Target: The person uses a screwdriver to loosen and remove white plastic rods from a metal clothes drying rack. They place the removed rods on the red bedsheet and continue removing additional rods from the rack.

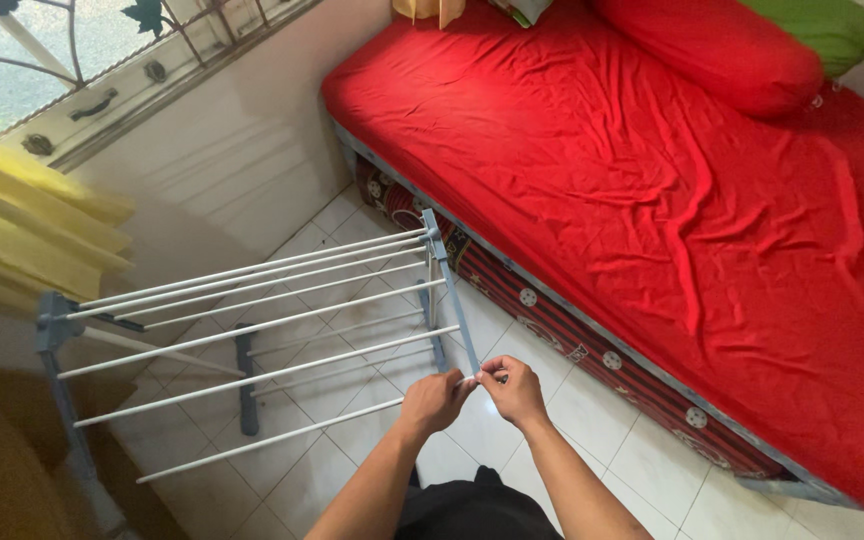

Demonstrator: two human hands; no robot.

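head view: the drying rack (252,330) stands on the white tile floor (592,430), between the wall under the window and the long edge of the bed. it has thin white rods in a row and grey-blue end bars. the near right corner of the rack is where both hands meet. the left hand (434,402) has its grip pressed together, pinching the end of the front grey-blue bar (460,318) at its low tip. the right hand (514,390) is touching the left hand, and its grip is pinched on the same small spot, thumb and fingers closed tight. the piece between the fingertips is too small to see well. both bare arms come up from the bottom edge of the picture, over dark clothes.

just beside the rack, on the right, is the bed (652,200) with a crumpled red sheet. its side has a red and black pattern with small round marks. at the far end of the bed lie a long red pillow (712,45) and a green pillow (827,28). on the left hangs a yellow curtain (22,225). above it is a window (42,60) with a curly metal grille.
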